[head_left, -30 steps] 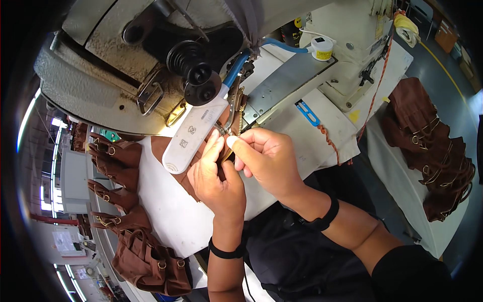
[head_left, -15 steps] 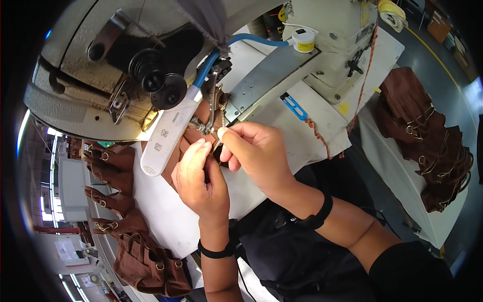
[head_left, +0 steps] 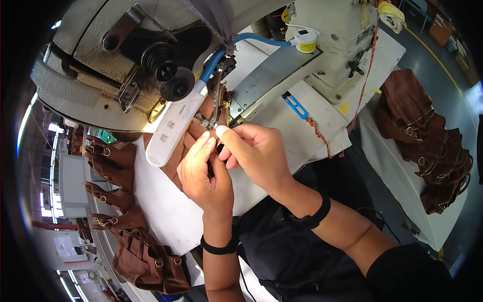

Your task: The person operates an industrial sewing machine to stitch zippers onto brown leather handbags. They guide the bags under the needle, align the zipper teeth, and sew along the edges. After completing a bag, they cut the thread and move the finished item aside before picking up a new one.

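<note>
Under the sewing machine (head_left: 88, 95) lies a brown leather piece (head_left: 173, 168), with a gold-toothed zipper (head_left: 227, 113) along its edge. My left hand (head_left: 207, 176) is closed on the leather near the presser foot (head_left: 215, 122), thumb and fingertips pinched together. Close beside it, my right hand (head_left: 259, 153) pinches at the zipper's edge with thumb and forefinger, its other fingers curled. The two hands nearly touch, and they hide the lower part of the zipper.
A white lamp (head_left: 168, 132) hangs over the leather. Brown leather bags (head_left: 151, 264) line the left side; more brown bags (head_left: 417, 136) lie on a white surface at right. A blue slotted tool (head_left: 295, 105) with a twisted orange cord rests on the table (head_left: 156, 206).
The machine and lamp have shifted slightly rightward in view. My left hand has moved a little right with them; my right hand stays nearly in place. Both keep their pinch.
</note>
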